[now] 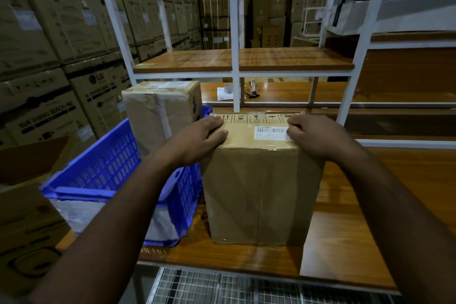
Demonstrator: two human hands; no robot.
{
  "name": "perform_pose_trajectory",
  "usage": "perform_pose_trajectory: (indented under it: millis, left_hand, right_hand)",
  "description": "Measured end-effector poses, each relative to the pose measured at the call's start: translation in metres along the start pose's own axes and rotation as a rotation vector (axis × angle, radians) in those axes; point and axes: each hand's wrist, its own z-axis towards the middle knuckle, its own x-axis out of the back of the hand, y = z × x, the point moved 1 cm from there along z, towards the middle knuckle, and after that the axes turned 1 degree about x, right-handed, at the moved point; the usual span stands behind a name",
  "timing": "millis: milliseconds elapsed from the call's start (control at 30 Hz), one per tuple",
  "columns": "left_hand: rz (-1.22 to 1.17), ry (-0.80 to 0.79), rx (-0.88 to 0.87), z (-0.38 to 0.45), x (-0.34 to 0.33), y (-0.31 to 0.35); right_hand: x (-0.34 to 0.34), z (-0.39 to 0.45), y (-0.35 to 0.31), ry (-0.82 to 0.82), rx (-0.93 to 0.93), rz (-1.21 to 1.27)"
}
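A tall brown cardboard box (259, 192) stands upright on the wooden table (370, 229), sealed with clear tape and bearing a white barcode label (270, 133) on top. My left hand (197, 139) rests on the box's top left corner with its fingers fairly straight and the thumb along the front edge. My right hand (318, 134) lies on the top right corner, fingers bent over the label's end. A second taped cardboard box (160, 108) stands in a blue plastic crate (111, 170) to the left.
A white metal shelf frame (235, 32) with wooden boards rises behind the box. A tape roll (228, 87) and small tools (253, 89) lie on a far table. Stacked appliance cartons (49, 57) fill the left side. A wire mesh shelf (209, 286) sits below the table.
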Motion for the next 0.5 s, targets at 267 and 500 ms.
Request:
perform_pose_trajectory:
  millis: [267,500]
  left_hand:
    - [-0.852,0.148,0.113,-0.042,-0.038,-0.003]
    - [-1.164,0.069,0.453,-0.093,-0.139,-0.020]
  right_hand:
    - [-0.034,-0.049,0.021,0.198,-0.134,0.939]
    - [-0.119,-0.126,0.030,0.048,-0.326,1.107]
